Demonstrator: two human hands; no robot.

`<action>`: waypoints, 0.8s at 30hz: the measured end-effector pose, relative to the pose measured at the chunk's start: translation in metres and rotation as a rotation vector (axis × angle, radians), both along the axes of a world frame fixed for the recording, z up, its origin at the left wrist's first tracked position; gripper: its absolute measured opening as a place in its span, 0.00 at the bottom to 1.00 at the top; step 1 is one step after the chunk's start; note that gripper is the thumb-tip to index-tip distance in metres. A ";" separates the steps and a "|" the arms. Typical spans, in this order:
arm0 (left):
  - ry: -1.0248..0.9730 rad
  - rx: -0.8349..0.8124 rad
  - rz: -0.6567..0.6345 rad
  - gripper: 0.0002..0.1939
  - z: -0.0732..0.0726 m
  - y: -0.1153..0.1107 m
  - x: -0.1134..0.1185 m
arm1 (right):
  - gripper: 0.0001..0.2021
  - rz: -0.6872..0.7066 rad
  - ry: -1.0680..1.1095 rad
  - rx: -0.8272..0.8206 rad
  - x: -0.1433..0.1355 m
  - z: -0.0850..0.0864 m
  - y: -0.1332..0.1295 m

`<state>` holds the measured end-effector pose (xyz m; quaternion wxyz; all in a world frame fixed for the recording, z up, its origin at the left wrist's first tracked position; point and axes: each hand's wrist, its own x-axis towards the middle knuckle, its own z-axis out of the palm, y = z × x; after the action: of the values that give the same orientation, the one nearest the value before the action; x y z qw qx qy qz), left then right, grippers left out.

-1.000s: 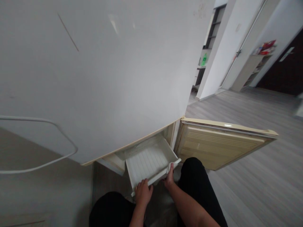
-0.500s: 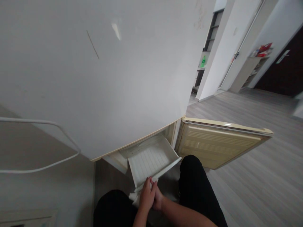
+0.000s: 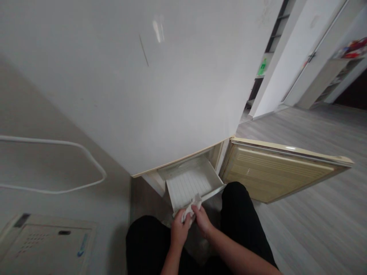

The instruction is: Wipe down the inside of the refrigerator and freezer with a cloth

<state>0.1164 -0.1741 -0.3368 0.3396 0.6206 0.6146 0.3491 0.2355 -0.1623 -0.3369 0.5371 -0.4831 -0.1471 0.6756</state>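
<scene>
Head view: cloth (image 3: 189, 210) is finger-pinched by left hand (image 3: 179, 227) and right hand (image 3: 203, 220); drawer (image 3: 187, 185) is partly covered; panel (image 3: 53, 254) is cut off, blue label (image 3: 83, 245) illegible.

No text seems legible.

On the left, a white cable (image 3: 43, 141) loops out in front of the wall (image 3: 65, 206) — and below it sits a panel cover (image 3: 48, 256), with dotted holes and a blue logo (image 3: 82, 245). Over to the right, a green bottle (image 3: 262, 67) stands beneath dark shelving (image 3: 277, 30), a door handle (image 3: 311, 57) juts out, and a blurred red heap (image 3: 355, 47) tops an open-fronted cabinet (image 3: 318, 84) — grey wood-grain flooring (image 3: 309, 214) stretching before it.
</scene>
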 end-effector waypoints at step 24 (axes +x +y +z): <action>-0.038 -0.405 0.348 0.21 -0.033 0.039 -0.022 | 0.22 0.133 -0.184 -0.339 0.026 -0.059 0.004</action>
<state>0.0944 -0.1354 -0.3701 0.4032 0.4182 0.7629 0.2836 0.2612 -0.1579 -0.3955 0.3866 -0.6156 -0.1114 0.6776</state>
